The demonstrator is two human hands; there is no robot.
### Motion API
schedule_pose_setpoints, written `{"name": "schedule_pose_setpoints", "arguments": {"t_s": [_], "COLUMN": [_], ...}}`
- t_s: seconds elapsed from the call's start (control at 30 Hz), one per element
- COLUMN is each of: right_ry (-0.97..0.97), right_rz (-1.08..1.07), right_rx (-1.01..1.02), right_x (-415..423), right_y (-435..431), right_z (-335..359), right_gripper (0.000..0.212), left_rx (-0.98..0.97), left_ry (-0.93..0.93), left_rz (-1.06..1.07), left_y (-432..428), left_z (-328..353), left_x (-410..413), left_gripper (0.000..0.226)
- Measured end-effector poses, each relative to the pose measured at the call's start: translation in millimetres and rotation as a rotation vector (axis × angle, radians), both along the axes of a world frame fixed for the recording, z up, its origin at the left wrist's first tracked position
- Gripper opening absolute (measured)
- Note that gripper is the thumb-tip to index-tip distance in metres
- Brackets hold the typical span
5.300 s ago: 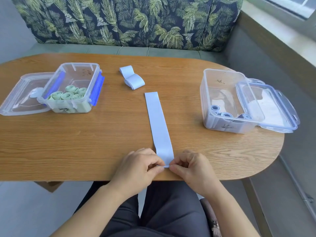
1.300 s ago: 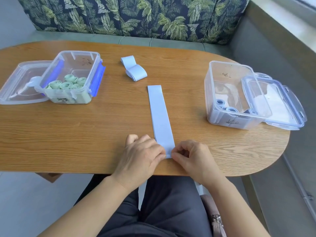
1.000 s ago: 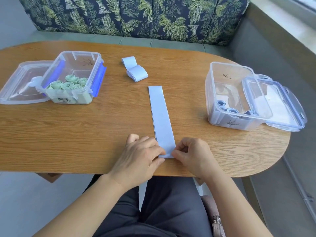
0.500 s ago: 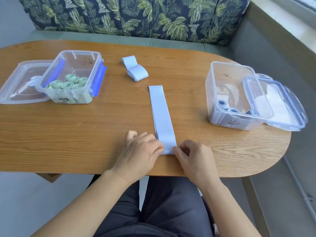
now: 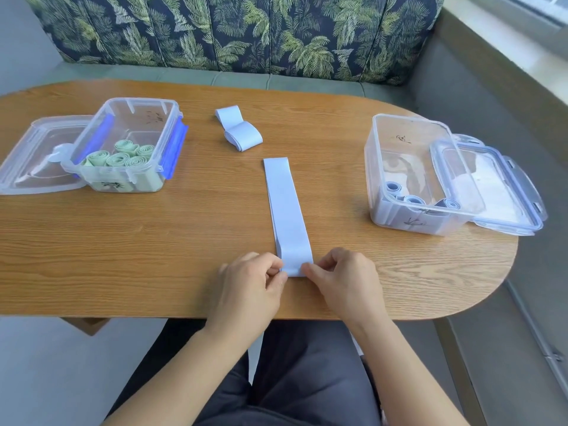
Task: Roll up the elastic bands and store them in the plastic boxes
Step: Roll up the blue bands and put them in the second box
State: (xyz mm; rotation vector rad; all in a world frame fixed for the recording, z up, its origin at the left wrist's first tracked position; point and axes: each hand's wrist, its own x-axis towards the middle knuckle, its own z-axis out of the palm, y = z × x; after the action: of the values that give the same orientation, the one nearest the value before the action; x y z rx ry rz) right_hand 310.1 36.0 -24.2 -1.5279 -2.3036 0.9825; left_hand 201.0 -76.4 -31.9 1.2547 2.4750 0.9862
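A long pale blue elastic band [image 5: 285, 210] lies flat along the middle of the wooden table [image 5: 153, 241], its near end curling up. My left hand [image 5: 250, 282] pinches that near end from the left and my right hand [image 5: 341, 278] pinches it from the right. A second pale blue band [image 5: 241, 130] lies loosely folded at the back. The clear plastic box on the left [image 5: 129, 142] holds several rolled green bands. The clear box on the right [image 5: 412, 176] holds a few rolled blue bands.
The left box's lid [image 5: 33, 158] lies beside it on the table. The right box's lid [image 5: 491, 186] leans on that box over the table's rounded right end. A leaf-patterned sofa back [image 5: 246, 29] runs behind the table. My dark trousers show below the near edge.
Both hands and the band's near end have moved a little away from the table's edge. The near end of the band now curls up between my fingers.
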Motion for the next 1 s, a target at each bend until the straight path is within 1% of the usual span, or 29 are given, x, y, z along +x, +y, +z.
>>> {"name": "schedule_pose_setpoints", "arguments": {"t_s": [0.17,0.33,0.57,0.7,0.77,0.87,1.0], "right_ry": [-0.020,0.004,0.013,0.030,0.051,0.067,0.064], "right_rz": [-0.039,-0.075,-0.043,-0.043,-0.049,-0.064,-0.081], "right_rx": [-0.030,-0.044,-0.038,-0.016,-0.011,-0.004,0.000], "right_x": [-4,-9,-7,-7,-6,-6,-8], "right_y": [-1,-3,-16,-19,-20,-23,-23], "right_z": [3,5,2,2,0,-1,-2], "right_gripper": [0.027,0.039,0.036,0.030,0.029,0.028,0.026], "left_rx": [0.008,-0.026,-0.064,-0.096,-0.120,-0.182,-0.267], "left_ry": [-0.182,-0.284,-0.412,-0.437,-0.445,-0.373,-0.245], "left_rz": [0.134,0.191,0.249,0.235,0.223,0.188,0.152], "left_y": [5,13,11,13,15,18,21], "left_z": [5,9,10,12,15,17,18], "left_x": [7,3,-8,-11,-15,-17,-17], "left_gripper": [0.004,0.009,0.011,0.002,0.006,0.014,0.019]}}
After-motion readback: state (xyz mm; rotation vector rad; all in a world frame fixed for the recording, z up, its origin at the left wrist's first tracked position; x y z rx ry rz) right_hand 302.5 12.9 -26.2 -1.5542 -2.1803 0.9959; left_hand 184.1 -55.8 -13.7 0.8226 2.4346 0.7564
